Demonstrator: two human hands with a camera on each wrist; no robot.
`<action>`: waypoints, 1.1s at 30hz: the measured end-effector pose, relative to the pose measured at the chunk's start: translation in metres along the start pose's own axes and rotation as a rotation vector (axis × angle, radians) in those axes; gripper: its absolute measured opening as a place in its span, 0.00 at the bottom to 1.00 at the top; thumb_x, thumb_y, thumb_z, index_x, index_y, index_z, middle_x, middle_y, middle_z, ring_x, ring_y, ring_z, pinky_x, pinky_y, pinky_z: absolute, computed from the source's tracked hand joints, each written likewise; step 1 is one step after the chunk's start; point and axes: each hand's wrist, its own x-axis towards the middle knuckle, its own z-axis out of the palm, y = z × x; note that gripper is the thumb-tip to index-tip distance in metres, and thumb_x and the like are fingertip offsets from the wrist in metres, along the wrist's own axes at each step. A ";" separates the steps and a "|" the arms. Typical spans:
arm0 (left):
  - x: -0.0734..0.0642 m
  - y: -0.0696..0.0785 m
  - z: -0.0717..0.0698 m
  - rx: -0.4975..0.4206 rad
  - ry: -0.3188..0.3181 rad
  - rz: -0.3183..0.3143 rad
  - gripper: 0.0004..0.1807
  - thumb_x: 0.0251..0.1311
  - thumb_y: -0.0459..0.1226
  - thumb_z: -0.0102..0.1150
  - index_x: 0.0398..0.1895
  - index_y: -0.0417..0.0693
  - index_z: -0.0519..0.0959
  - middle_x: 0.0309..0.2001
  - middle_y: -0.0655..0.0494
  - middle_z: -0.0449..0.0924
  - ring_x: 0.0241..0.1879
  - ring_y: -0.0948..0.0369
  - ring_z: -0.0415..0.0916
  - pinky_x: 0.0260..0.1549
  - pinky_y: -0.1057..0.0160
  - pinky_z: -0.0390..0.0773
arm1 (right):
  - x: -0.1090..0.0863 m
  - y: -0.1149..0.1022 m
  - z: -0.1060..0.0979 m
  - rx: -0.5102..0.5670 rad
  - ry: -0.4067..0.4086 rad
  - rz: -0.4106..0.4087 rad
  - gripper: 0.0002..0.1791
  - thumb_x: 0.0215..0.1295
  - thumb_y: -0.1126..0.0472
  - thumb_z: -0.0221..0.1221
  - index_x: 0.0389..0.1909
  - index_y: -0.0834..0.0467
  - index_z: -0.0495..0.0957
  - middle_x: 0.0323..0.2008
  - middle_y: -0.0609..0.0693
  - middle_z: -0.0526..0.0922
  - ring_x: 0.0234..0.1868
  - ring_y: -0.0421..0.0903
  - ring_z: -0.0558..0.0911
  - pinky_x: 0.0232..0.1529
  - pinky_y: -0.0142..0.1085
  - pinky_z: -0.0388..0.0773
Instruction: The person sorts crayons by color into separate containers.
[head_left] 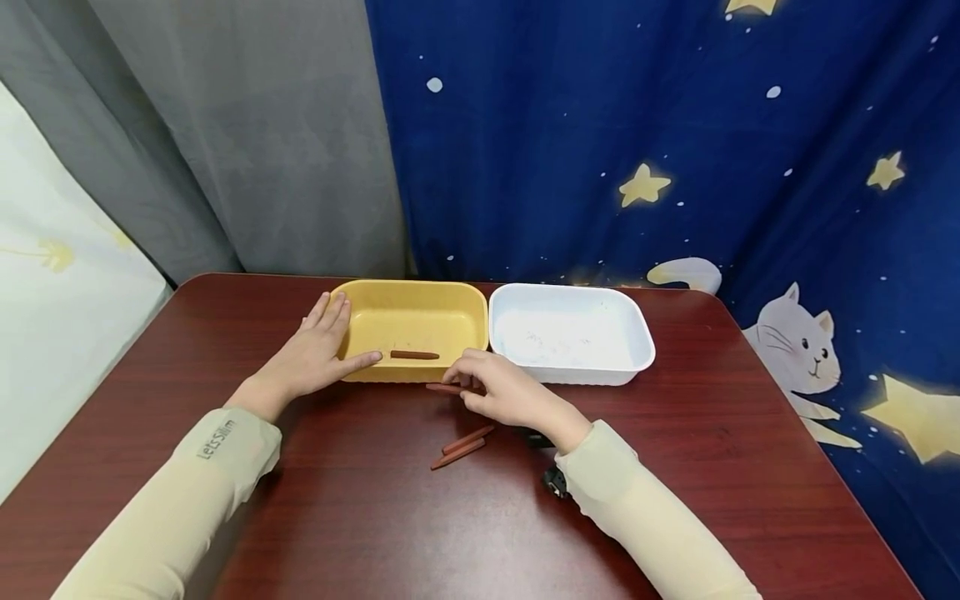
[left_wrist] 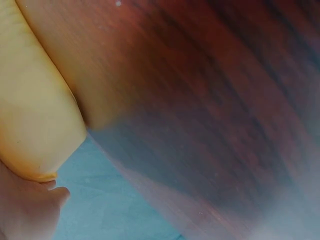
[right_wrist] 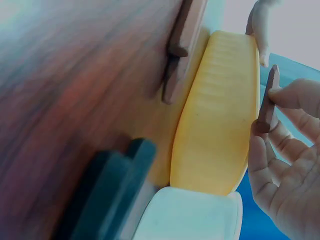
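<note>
My right hand (head_left: pixel 508 390) pinches a brown crayon (head_left: pixel 444 388) between thumb and fingers, just in front of the yellow tray (head_left: pixel 480 312). In the right wrist view this crayon (right_wrist: pixel 268 102) stands out beyond the tray's side. Another brown crayon (head_left: pixel 414 355) lies inside the yellow tray near its front wall. My left hand (head_left: pixel 309 358) rests on the tray's left end, fingers straight over the rim and thumb reaching across the front corner. Two more brown crayons (head_left: pixel 463 452) lie side by side on the table, closer to me than the tray.
A white tray (head_left: pixel 573 373) stands against the yellow one's right side. Dark stick-like things (right_wrist: pixel 112 185) lie on the table, mostly hidden under my right wrist in the head view. The dark red table (head_left: pixel 360 517) ends at curtains (head_left: pixel 525 150) behind the trays.
</note>
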 end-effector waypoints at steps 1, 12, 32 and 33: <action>0.000 0.000 0.000 0.000 -0.001 0.000 0.61 0.62 0.70 0.48 0.77 0.30 0.40 0.80 0.37 0.32 0.79 0.42 0.24 0.72 0.34 0.45 | 0.002 -0.001 0.000 0.011 0.009 -0.007 0.14 0.63 0.69 0.58 0.48 0.56 0.82 0.36 0.47 0.78 0.36 0.42 0.74 0.40 0.31 0.73; 0.004 0.004 -0.003 0.000 -0.002 -0.001 0.61 0.62 0.70 0.47 0.77 0.30 0.40 0.80 0.36 0.33 0.79 0.42 0.25 0.74 0.37 0.47 | 0.022 -0.002 -0.003 0.184 0.081 -0.026 0.14 0.65 0.70 0.59 0.49 0.57 0.82 0.36 0.50 0.78 0.33 0.40 0.73 0.36 0.29 0.73; 0.001 0.002 -0.001 -0.003 -0.037 -0.011 0.61 0.62 0.70 0.48 0.78 0.32 0.40 0.80 0.38 0.33 0.79 0.43 0.24 0.74 0.38 0.46 | 0.078 0.014 0.003 0.195 0.103 -0.025 0.13 0.62 0.71 0.62 0.48 0.61 0.84 0.34 0.54 0.80 0.34 0.43 0.76 0.37 0.28 0.75; 0.001 0.002 -0.002 -0.005 -0.040 -0.012 0.61 0.62 0.70 0.48 0.78 0.32 0.40 0.80 0.38 0.32 0.79 0.43 0.23 0.74 0.38 0.46 | 0.080 0.016 0.004 0.190 0.102 -0.015 0.13 0.62 0.71 0.62 0.48 0.61 0.84 0.34 0.54 0.80 0.34 0.43 0.76 0.37 0.28 0.74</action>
